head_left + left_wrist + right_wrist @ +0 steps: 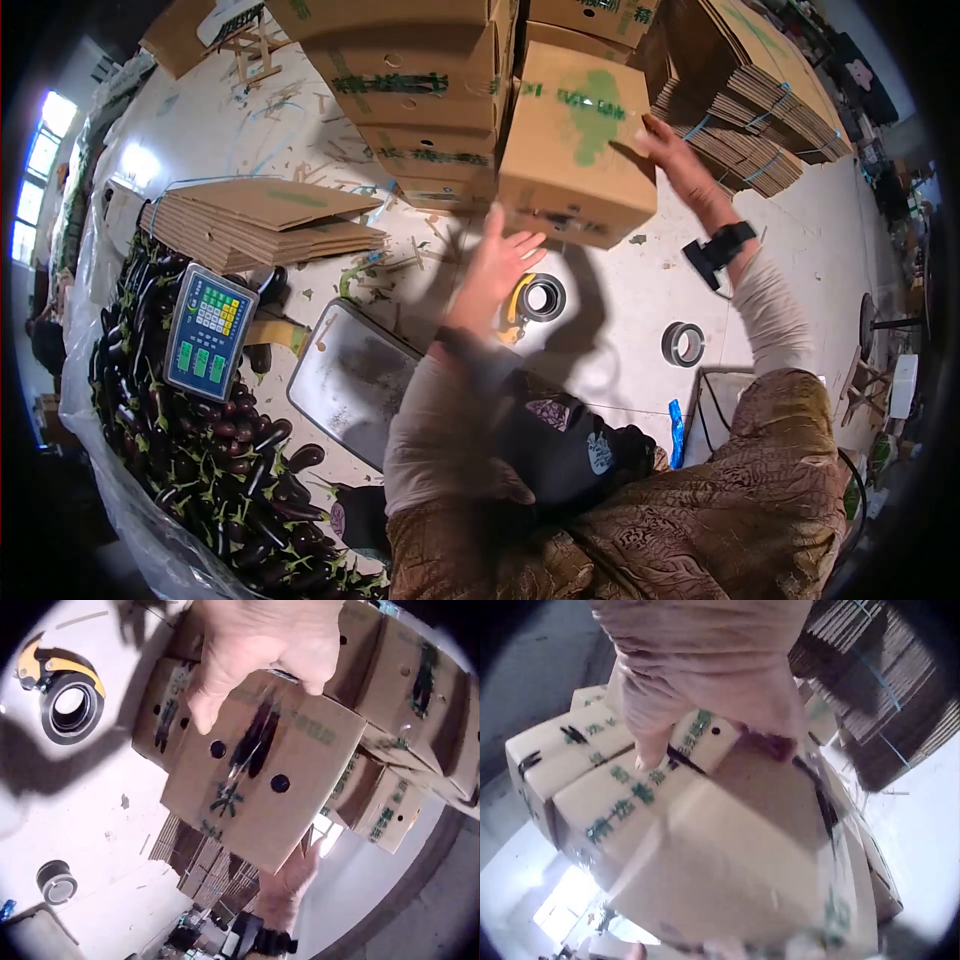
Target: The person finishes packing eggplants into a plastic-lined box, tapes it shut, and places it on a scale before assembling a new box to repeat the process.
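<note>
A closed cardboard box [570, 150] with green print and a green patch on top is between the two hands, tilted, beside a stack of similar boxes. At its near lower corner, the left hand [497, 265] touches it with fingers extended and spread. In the left wrist view, that hand [262, 645] lies along an edge of the box's end face [255, 776], which has two dark round holes. The right hand [680, 165] presses the box's right side near the far corner. Seen from the right wrist, the thumb of the right hand [705, 667] points down and the other fingers are mostly hidden.
Stacked boxes [425, 110] stand behind. Flattened cartons lie in bundles at right [765, 110] and left [260, 220]. A tape dispenser [535, 298] and a tape roll [683, 344] lie on the floor. At left are a scale platform [350, 375], its keypad display [210, 330] and piled eggplants [230, 490].
</note>
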Motion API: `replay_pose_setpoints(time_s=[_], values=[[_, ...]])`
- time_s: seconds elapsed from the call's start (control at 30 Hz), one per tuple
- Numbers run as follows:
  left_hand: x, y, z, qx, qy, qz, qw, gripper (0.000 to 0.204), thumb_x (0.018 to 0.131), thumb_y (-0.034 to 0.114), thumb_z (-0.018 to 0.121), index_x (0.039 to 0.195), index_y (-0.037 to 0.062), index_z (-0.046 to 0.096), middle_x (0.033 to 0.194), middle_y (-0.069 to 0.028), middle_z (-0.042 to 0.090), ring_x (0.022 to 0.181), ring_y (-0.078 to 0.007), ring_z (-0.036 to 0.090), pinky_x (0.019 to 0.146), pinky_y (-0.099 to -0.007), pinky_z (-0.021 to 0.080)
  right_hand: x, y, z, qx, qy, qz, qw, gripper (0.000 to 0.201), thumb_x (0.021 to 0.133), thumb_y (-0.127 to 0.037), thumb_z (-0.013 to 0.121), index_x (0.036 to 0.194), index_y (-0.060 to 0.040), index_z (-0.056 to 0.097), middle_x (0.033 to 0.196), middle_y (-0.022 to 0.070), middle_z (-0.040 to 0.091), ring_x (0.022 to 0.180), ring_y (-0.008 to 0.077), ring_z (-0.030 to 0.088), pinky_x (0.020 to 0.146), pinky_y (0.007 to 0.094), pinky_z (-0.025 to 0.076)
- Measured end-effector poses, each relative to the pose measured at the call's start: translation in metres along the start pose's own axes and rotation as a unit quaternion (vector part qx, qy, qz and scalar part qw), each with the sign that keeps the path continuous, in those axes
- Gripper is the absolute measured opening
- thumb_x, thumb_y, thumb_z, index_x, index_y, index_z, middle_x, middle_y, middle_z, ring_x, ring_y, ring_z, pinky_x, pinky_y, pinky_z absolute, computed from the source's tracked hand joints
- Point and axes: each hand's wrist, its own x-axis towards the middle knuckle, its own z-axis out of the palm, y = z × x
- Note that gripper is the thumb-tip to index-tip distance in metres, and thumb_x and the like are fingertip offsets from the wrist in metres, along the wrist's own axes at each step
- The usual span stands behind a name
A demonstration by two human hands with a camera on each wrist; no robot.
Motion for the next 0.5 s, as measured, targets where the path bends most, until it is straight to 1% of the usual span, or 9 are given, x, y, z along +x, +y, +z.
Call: replay_pose_setpoints(time_s=[0.07,0.1,0.13,0.2,0.27,0.3,0.4,0.43,0.5], values=[[-0.011,-0.004,0.027,0.082,-0.015,0.093,0.992,0.089,0.096,0.046,0.054,0.154,0.0154,-0.006,0.158,-0.0238,0.005,0.143,-0.04,0.023,0.114,-0.0525,0.027,-0.022,-0.006,0.033,-0.065,0.028,-0.056,0.996,0.114,0.074,-0.048,0.079,0.15,0.0057,0.015,0.154,0.0217,0.024,0.144,0.0279,0.022,0.117,0.0385,0.02],[-0.012,-0.003,0.035,0.084,-0.014,0.095,0.992,0.089,0.096,0.046,0.054,0.154,0.0154,-0.006,0.158,-0.0238,0.005,0.143,-0.04,0.023,0.114,-0.0525,0.027,-0.037,-0.013,0.043,-0.078,-0.004,-0.128,0.989,0.122,0.066,-0.048,0.085,0.151,0.0022,0.014,0.157,0.0201,0.016,0.146,0.0301,0.017,0.118,0.0384,0.016],[-0.012,-0.003,0.042,0.104,-0.042,0.117,0.987,0.086,0.097,0.041,0.055,0.154,0.0145,-0.004,0.158,-0.0223,0.005,0.143,-0.0395,0.024,0.114,-0.0523,0.027,-0.045,0.015,0.044,-0.258,0.02,-0.168,0.951,0.123,0.064,-0.049,0.086,0.153,-0.0053,0.014,0.159,0.0192,0.013,0.147,0.0328,0.013,0.119,0.0405,0.017],[-0.005,-0.008,0.047,0.125,-0.07,0.137,0.98,0.084,0.098,0.036,0.056,0.155,0.0136,-0.001,0.159,-0.0207,0.005,0.143,-0.039,0.024,0.114,-0.0521,0.028,-0.063,0.003,0.056,-0.276,0.047,-0.218,0.935,0.116,0.063,-0.042,0.087,0.153,-0.0138,0.02,0.159,0.0205,0.013,0.146,0.0377,0.015,0.118,0.0438,0.024],[-0.003,-0.018,0.043,0.248,-0.068,0.113,0.96,0.077,0.098,0.026,0.056,0.155,0.013,0.006,0.158,-0.0193,0.014,0.143,-0.0377,0.024,0.113,-0.0517,0.028,-0.051,0.014,0.053,-0.297,0.057,-0.196,0.933,0.111,0.064,-0.037,0.087,0.153,-0.0157,0.023,0.159,0.0213,0.011,0.145,0.0395,0.017,0.116,0.0448,0.027],[-0.008,-0.02,0.045,0.21,-0.064,0.073,0.973,0.07,0.098,0.021,0.055,0.154,0.0086,0.015,0.152,-0.0227,0.03,0.138,-0.0376,0.035,0.11,-0.0486,0.034,-0.041,0.017,0.05,-0.32,0.069,-0.181,0.927,0.106,0.065,-0.032,0.086,0.152,-0.0176,0.026,0.159,0.022,0.01,0.144,0.0412,0.019,0.115,0.0459,0.031],[-0.022,-0.023,0.027,0.194,-0.067,0.032,0.978,0.064,0.098,0.02,0.054,0.151,0.0036,0.021,0.142,-0.0247,0.044,0.127,-0.0372,0.049,0.105,-0.0447,0.042,-0.036,0.007,0.039,-0.321,0.023,-0.158,0.934,0.1,0.066,-0.026,0.085,0.15,-0.0181,0.031,0.159,0.0222,0.008,0.142,0.0433,0.024,0.113,0.0458,0.034],[-0.026,-0.023,0.015,0.197,-0.06,0.053,0.977,0.06,0.099,0.021,0.053,0.148,-0.0002,0.026,0.138,-0.026,0.048,0.119,-0.0361,0.056,0.1,-0.0419,0.047,-0.032,0.005,0.039,-0.366,0.03,-0.18,0.913,0.101,0.066,-0.016,0.084,0.15,-0.02,0.028,0.157,0.0242,0.007,0.135,0.0456,0.036,0.106,0.0466,0.043],[-0.034,-0.019,-0.006,0.212,-0.044,0.067,0.974,0.058,0.099,0.02,0.053,0.147,-0.0003,0.028,0.136,-0.0258,0.049,0.119,-0.0356,0.056,0.1,-0.0418,0.046,-0.023,0.007,0.038,-0.365,0.035,-0.171,0.914,0.102,0.066,-0.018,0.084,0.151,-0.0206,0.027,0.157,0.0243,0.007,0.133,0.0464,0.038,0.104,0.0469,0.045]])
